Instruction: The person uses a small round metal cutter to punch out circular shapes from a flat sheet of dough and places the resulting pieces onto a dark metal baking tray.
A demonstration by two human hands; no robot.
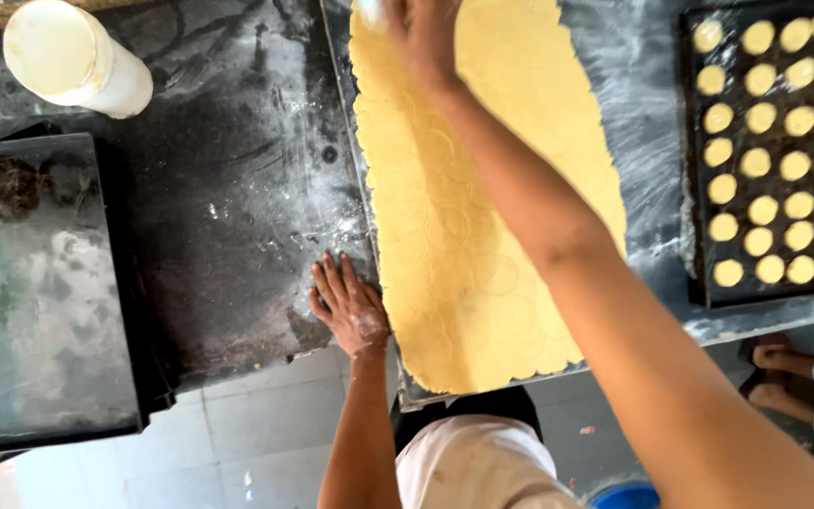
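Two hands at work: left hand (350, 306) flat, fingers spread, on dark table (237, 188) just beside dough sheet (482, 245); sheet's long axis running away from body; right hand (421, 33) nearer far end, gripping small white cutter (369, 11); tray (694, 188) right.

A dark, flour-dusted worktop (237, 188) stands over a pale tiled floor (237, 443) in soft daylight.

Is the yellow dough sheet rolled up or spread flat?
Spread flat: the dough sheet lies open along the dark worktop, faint circle marks across it.
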